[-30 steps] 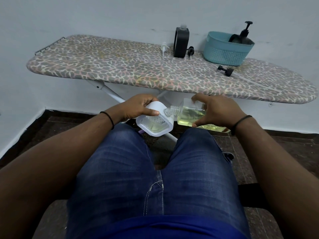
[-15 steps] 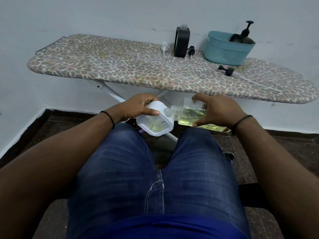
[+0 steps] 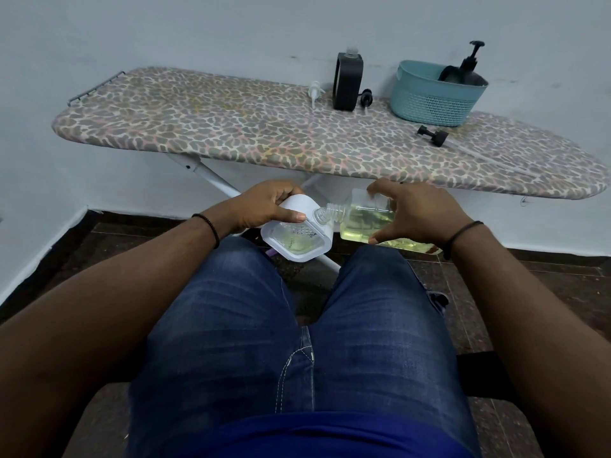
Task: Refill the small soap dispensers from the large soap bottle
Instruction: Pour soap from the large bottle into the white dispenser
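My left hand point(image 3: 264, 206) grips a small white soap dispenser point(image 3: 297, 236), tilted so its clear base faces me; a little yellowish liquid shows inside. My right hand point(image 3: 420, 209) holds the large clear soap bottle point(image 3: 360, 219) on its side, half full of yellow-green soap. The bottle's threaded neck point(image 3: 327, 214) meets the dispenser's upper right corner. Both are held above my knees, in front of the ironing board.
The ironing board point(image 3: 231, 127) has a leopard-print cover. On it stand a black dispenser point(image 3: 347, 82), a white pump head point(image 3: 315, 92), a black pump head point(image 3: 367, 98), another black pump point(image 3: 433, 135) and a teal basket point(image 3: 429, 97) holding a black pump bottle point(image 3: 468, 67).
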